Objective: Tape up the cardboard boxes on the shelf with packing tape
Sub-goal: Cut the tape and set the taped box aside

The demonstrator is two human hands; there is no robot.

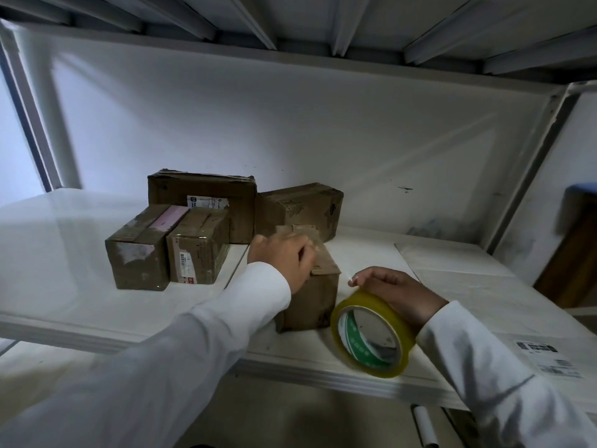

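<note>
Up close at a white metal shelf (97, 305), a person in white sleeves works on a small brown cardboard box (315, 299) standing near the front edge. The left hand (282, 258) rests on the box's top, its fingers (305, 253) curled down over the glossy, apparently taped flap; whether they pinch the tape end cannot be told from this angle. The right hand (395, 294) lies over a yellow roll of clear packing tape (371, 334) with a green-printed core, fingers loosely curved around its upper rim, holding the roll upright on its edge on the shelf just beside the box's right side. Behind and to the left, four more brown cardboard boxes cluster together: a pink-labelled box (139, 250) touching a box with a white sticker (197, 250), with a larger flat carton (206, 195) and a tilted carton (303, 205) at the rear wall. A white printed label (549, 358) lies on the shelf at far right.
</note>
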